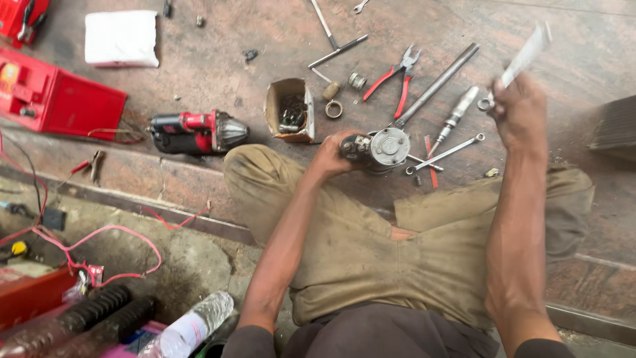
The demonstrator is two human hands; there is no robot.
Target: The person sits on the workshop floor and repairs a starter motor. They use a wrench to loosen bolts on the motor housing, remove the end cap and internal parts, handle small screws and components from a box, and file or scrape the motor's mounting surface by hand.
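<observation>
I sit on the floor in dusty khaki trousers. My left hand point(333, 156) grips a small grey starter motor point(382, 150) that stands on end just past my knees, its round metal face up. My right hand point(519, 110) is raised at the right and holds a metal spanner point(527, 56), blurred by motion, pointing up and away. A combination spanner point(445, 154) and a chrome screwdriver-like tool point(457, 114) lie on the floor between the two hands.
Red-handled pliers point(397, 81), a long steel rod point(437, 83) and a small cardboard box of parts point(290, 109) lie beyond the motor. A red and black motor point(195, 131) lies left, near a red box point(56, 99), white cloth point(121, 38) and red wires point(99, 245). Plastic bottle point(192, 326) at bottom.
</observation>
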